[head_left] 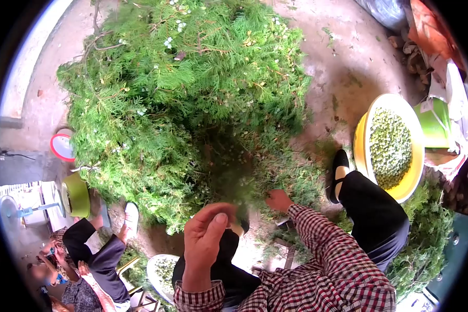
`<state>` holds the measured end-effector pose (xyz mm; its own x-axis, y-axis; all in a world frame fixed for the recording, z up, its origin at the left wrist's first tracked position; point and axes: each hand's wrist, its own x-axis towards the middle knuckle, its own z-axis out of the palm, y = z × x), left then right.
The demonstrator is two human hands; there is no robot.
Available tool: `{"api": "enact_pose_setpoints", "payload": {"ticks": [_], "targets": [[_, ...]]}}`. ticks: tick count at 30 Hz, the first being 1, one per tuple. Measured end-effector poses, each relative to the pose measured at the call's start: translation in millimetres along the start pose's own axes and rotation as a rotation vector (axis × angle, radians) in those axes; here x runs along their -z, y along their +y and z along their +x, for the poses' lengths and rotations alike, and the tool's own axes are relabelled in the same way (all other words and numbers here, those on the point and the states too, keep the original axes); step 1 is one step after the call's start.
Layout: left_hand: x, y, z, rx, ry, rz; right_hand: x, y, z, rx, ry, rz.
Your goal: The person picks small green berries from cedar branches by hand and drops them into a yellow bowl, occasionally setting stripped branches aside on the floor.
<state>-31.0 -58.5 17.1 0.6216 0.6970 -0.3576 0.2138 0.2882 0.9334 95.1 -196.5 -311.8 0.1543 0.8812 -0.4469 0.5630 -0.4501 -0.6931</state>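
Observation:
My left hand [205, 239] is raised in the middle, thumb and fingers closed around what looks like an evergreen sprig [240, 195], smeared by motion. To its right, my right hand [279, 200] is low over the greenery with its fingers curled; what they hold cannot be made out. Ahead lies a large heap of evergreen branches [182, 83] with small pale cones on them. By my right foot stands a yellow basin [362, 151] full of small green cones [390, 148]. A white bowl [153, 268] with similar cones is beside my left leg.
At the lower left another person [83, 275] sits near a green tub [78, 195]. A red-rimmed basin [62, 147] is by the heap's left edge. On the right are a green container [434, 125], bags [452, 88] and more cut branches [424, 249].

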Motion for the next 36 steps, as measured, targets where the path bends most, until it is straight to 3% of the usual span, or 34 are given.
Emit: {"api": "enact_pose_setpoints", "payload": {"ticks": [1, 4, 5, 8, 9, 12, 16, 17, 20, 21, 24, 25, 29, 33, 36], "targets": [[0, 0, -1, 0.012, -0.017, -0.018, 22, -13, -9, -0.190, -0.084, 0.356], [-2, -7, -3, -0.028, -0.098, 0.046, 85, -53, -40, -0.208, -0.114, 0.528], [-2, -8, -5, 0.061, -0.116, 0.051, 91, -58, -45, -0.144, -0.078, 0.506], [-5, -30, -2, -0.292, -0.169, 0.433, 127, -91, -62, -0.009, -0.139, 0.343], [-5, -32, -1, -0.379, -0.217, 0.591, 135, -107, -72, 0.059, -0.028, 0.306], [-18, -43, -5, -0.373, -0.188, 0.644, 151, -149, -95, 0.148, 0.034, 0.282], [-26, -57, -3, -0.245, -0.408, 0.412, 168, -188, -125, 0.332, 0.252, 0.049], [-28, -53, -7, -0.125, -0.438, 0.329, 168, -189, -128, 0.327, 0.281, -0.067], [-27, -29, -21, 0.150, -0.573, -0.001, 175, -196, -142, 0.320, 0.305, 0.036], [-24, -27, -23, 0.157, -0.597, -0.042, 182, -199, -149, 0.285, 0.244, -0.025], [-17, -25, -26, 0.167, -0.649, -0.113, 191, -216, -167, 0.112, 0.128, 0.452], [-16, -29, -24, 0.164, -0.656, -0.101, 191, -214, -170, 0.153, 0.068, 0.688], [-16, -33, -23, 0.077, -0.612, 0.097, 187, -206, -170, -0.013, -0.006, 0.667], [-15, -35, -21, 0.000, -0.597, 0.206, 179, -206, -169, -0.004, 0.071, 0.734], [-13, -32, -24, 0.032, -0.609, 0.140, 177, -198, -166, -0.046, -0.047, 1.106]]}}
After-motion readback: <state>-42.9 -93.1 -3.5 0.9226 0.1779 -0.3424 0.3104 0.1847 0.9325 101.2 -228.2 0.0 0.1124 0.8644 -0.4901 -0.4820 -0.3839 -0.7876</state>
